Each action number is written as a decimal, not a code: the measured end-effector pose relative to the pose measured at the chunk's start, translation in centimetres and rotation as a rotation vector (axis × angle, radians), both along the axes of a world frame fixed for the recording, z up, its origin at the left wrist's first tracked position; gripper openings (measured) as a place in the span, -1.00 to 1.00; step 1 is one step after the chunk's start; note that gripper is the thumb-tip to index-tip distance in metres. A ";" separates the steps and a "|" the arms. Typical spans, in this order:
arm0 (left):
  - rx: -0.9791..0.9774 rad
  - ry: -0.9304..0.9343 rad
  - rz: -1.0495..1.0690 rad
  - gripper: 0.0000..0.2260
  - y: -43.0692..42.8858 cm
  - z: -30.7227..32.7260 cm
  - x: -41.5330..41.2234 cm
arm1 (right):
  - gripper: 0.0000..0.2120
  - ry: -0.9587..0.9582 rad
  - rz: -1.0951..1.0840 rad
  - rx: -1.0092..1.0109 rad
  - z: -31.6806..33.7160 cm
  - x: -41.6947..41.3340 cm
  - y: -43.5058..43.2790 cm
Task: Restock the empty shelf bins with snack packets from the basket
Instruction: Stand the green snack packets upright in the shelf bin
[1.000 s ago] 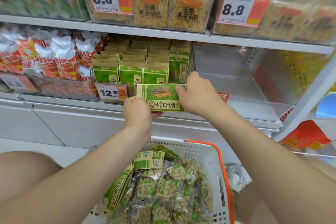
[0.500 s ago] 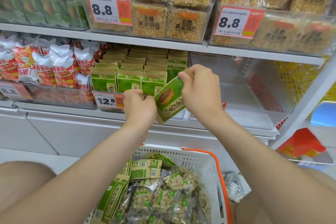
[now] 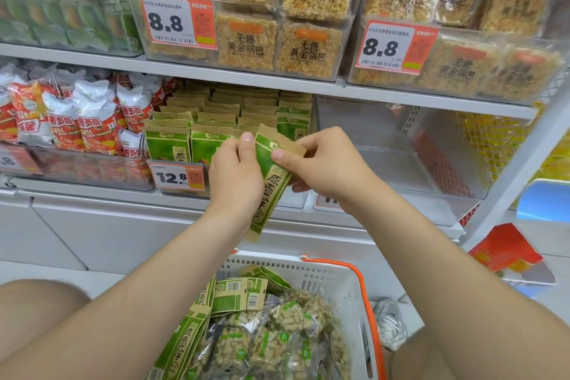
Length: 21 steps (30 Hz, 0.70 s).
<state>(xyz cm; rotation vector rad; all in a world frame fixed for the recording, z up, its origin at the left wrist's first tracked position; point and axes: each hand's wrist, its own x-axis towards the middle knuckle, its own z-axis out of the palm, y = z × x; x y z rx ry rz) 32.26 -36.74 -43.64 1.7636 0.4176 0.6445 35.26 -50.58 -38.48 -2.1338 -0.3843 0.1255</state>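
View: head camera, looking down at both hands in front of the shelves.
Held item: a green-and-tan snack packet [image 3: 271, 182], roughly upright, its top leaning right, in the air in front of the middle shelf [image 3: 401, 99] and above the basket.
Left hand [image 3: 236, 176]: grips the packet's left edge, thumb lying up its front, fingers [image 3: 246, 145] curled round it.
Right hand [image 3: 327, 163]: pinches the packet's top right corner, thumb on the front, the other fingers closed behind.
Stocked bin [image 3: 172, 148]: rows of matching green packets standing upright, just behind the hands; a 12.8 price tag [image 3: 177, 177] is on its front.
Transparent bin [image 3: 385, 163]: right of the stocked bin on the same shelf, behind the right hand.
Basket [image 3: 308, 268]: white with an orange handle, below the forearms.
Basket contents: more green packets [image 3: 237, 290] on the left, clear nut packets [image 3: 277, 333] beside them.
Left neighbour: red-and-white bags [image 3: 92, 120].
Shelf above: yellow rice-crust packs [image 3: 246, 40].
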 end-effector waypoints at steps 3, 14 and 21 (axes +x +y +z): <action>-0.127 0.017 -0.168 -0.55 -0.1 0.9 0.1 | -0.72 -0.170 -0.068 -0.080 0.1 0.5 -0.4; -0.202 -0.039 -0.294 -0.71 0.2 2.5 0.5 | -0.74 -0.269 0.046 -0.113 0.3 1.6 -1.0; 0.945 -0.054 -0.090 -0.73 2.5 1.6 1.6 | -0.82 -0.755 -0.168 -0.076 2.0 2.9 -2.0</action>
